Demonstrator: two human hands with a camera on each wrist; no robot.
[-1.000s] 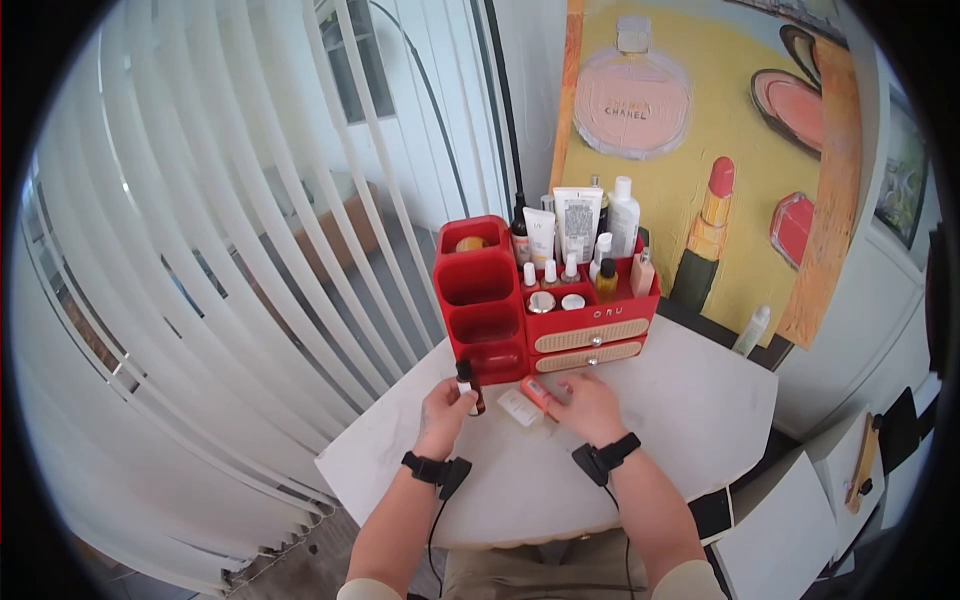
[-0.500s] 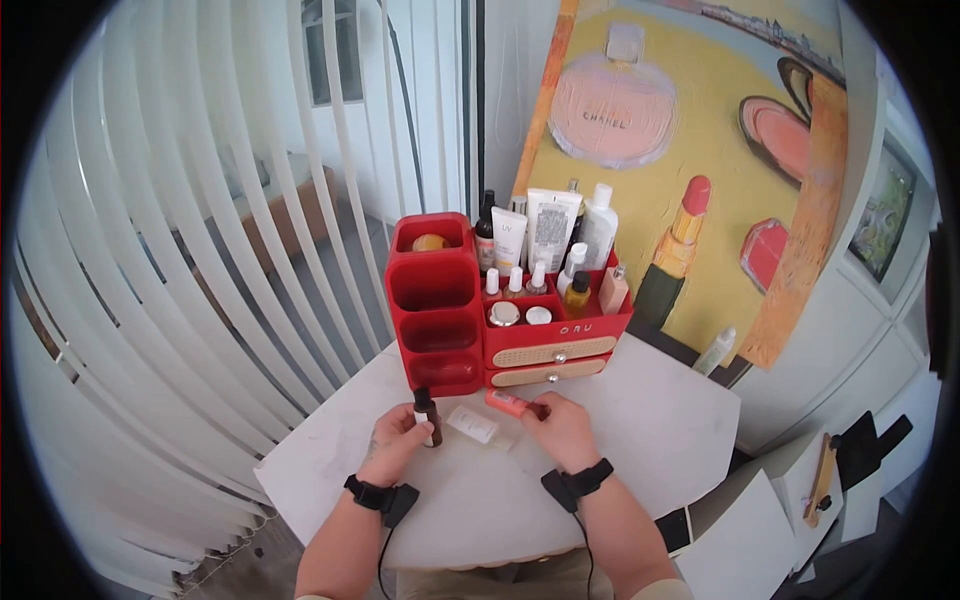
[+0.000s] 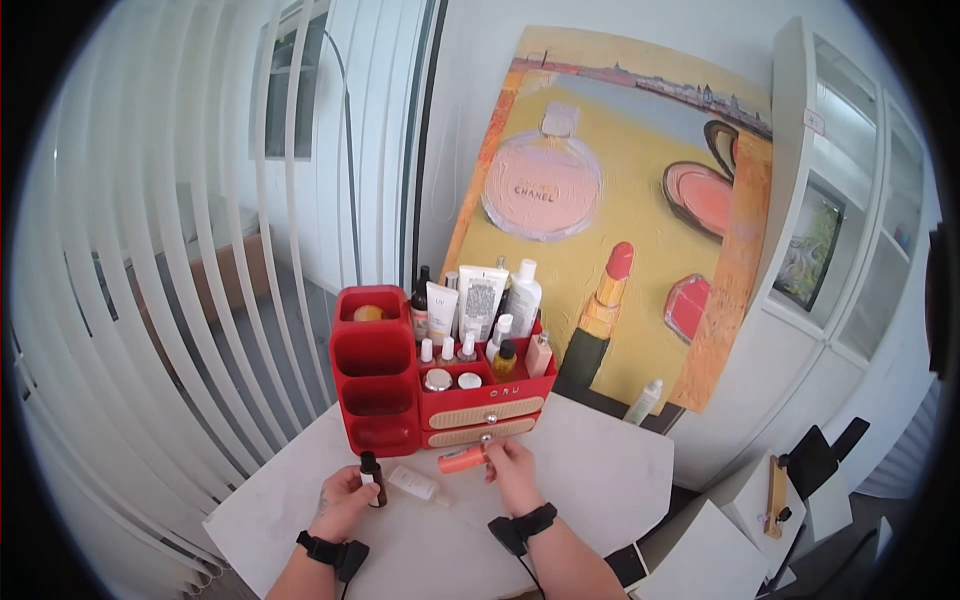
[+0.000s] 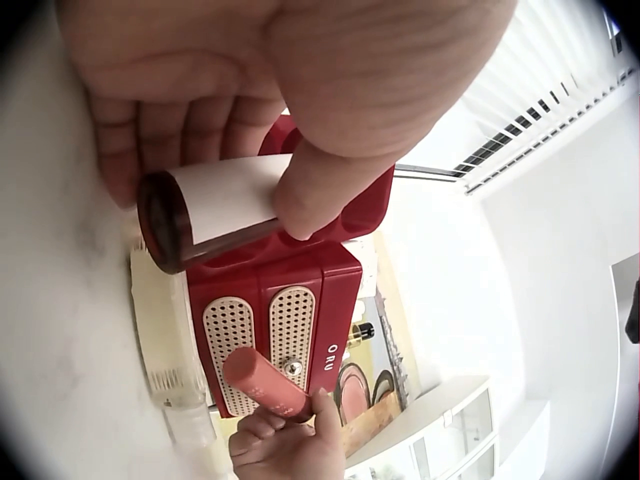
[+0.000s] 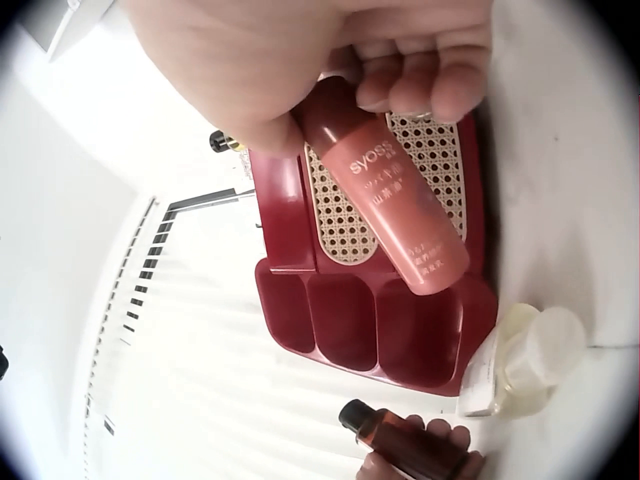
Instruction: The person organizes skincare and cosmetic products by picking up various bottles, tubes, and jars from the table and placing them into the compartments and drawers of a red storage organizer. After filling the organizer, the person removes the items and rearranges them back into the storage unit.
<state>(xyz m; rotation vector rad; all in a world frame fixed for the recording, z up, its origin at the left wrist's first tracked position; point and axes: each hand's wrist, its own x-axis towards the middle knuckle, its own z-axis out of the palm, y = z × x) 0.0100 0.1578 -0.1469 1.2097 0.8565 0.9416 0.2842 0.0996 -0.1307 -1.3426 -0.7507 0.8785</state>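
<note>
My left hand (image 3: pixel 341 503) grips a small dark brown bottle (image 3: pixel 373 482) with a black cap and white label, held upright at the table's left. In the left wrist view the thumb presses the white label (image 4: pixel 232 200). My right hand (image 3: pixel 514 476) pinches a coral tube-like bottle (image 3: pixel 462 459) by its dark red cap, its body pointing left in front of the drawers. In the right wrist view this coral bottle (image 5: pixel 395 205) shows the word syoss. Between the hands, a clear bottle with a pale label (image 3: pixel 414 484) lies on the white table (image 3: pixel 440 545).
Behind the hands stands a red organizer (image 3: pixel 376 361) with compartments at left, bottles and tubes at right, and two woven drawers (image 3: pixel 488 411). A painting (image 3: pixel 640 210) leans behind it; a small bottle (image 3: pixel 645 402) stands by its base. Vertical blinds (image 3: pixel 170 330) hang at left.
The head view has shifted, so the organizer sits lower and further left. My right hand has lifted the coral bottle away from the clear one and turned it nearly level. The left hand still holds the brown bottle.
</note>
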